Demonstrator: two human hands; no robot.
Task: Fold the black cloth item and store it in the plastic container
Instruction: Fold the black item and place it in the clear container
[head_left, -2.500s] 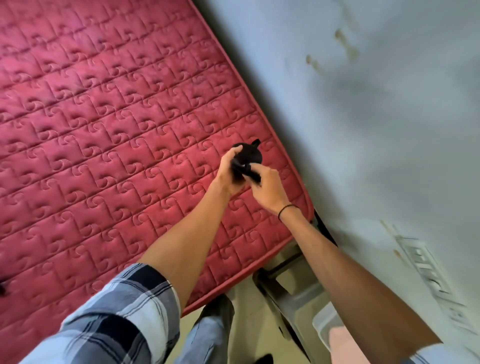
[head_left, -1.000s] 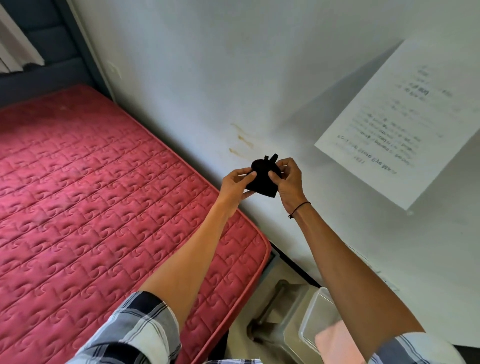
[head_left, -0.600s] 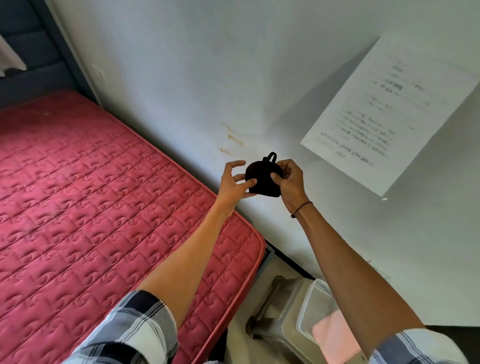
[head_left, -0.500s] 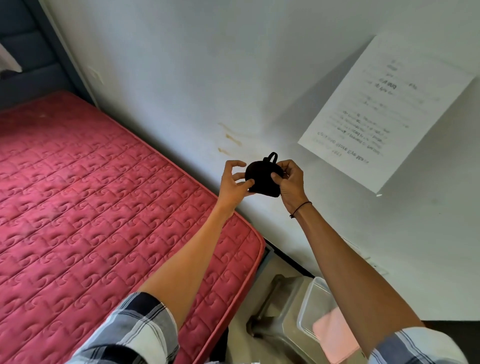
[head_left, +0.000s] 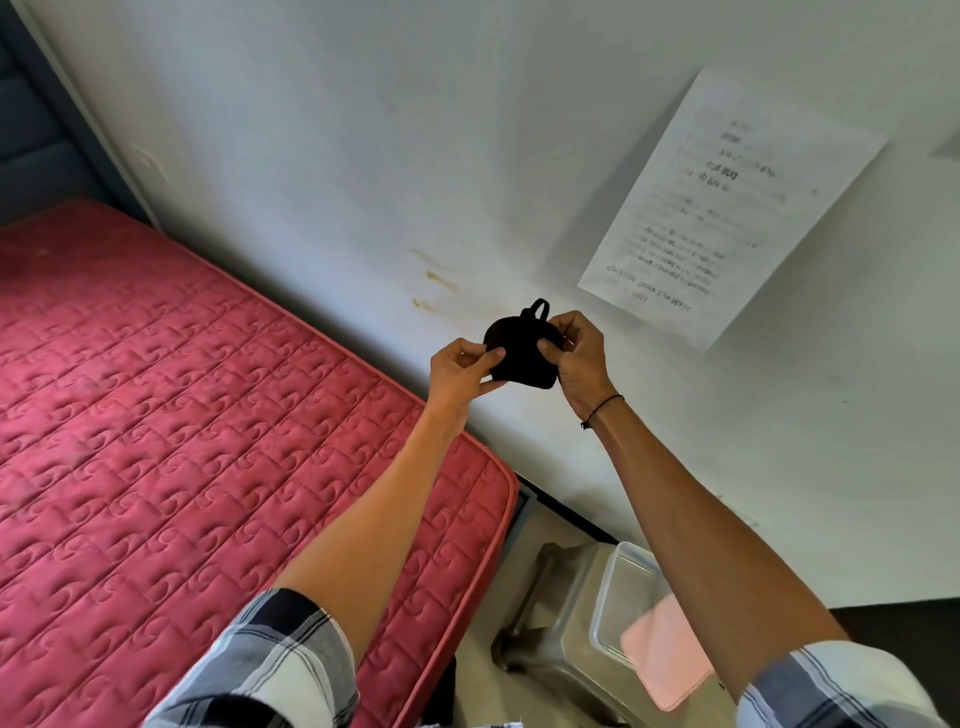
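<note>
While both arms reach forward and up in front of the white wall, the black cloth item hangs in the air between the two hands, bunched into a small rounded bundle with a thin black loop standing up from its top edge; the left hand pinches the bundle's left edge between thumb and curled fingers, a narrow grip closed on the fabric; the right hand grips the right side, thumb pressed on the front face and fingers wrapped behind, likewise closed on the cloth; a thin black cord circles the right wrist. Both forearms are bare, and plaid sleeves in white, grey and dark blue are pushed up near the elbows. Below and to the left lies a red quilted mattress, its corner rounded near the wall. Well below the hands, at the lower right, a clear plastic container sits open on a grey plastic stool, partly hidden by the right arm; a pink folded cloth lies inside it. On the wall to the right of the hands hangs a white printed sheet of paper, its text too blurred to read; faint brownish stains mark the wall just above the bundle.
</note>
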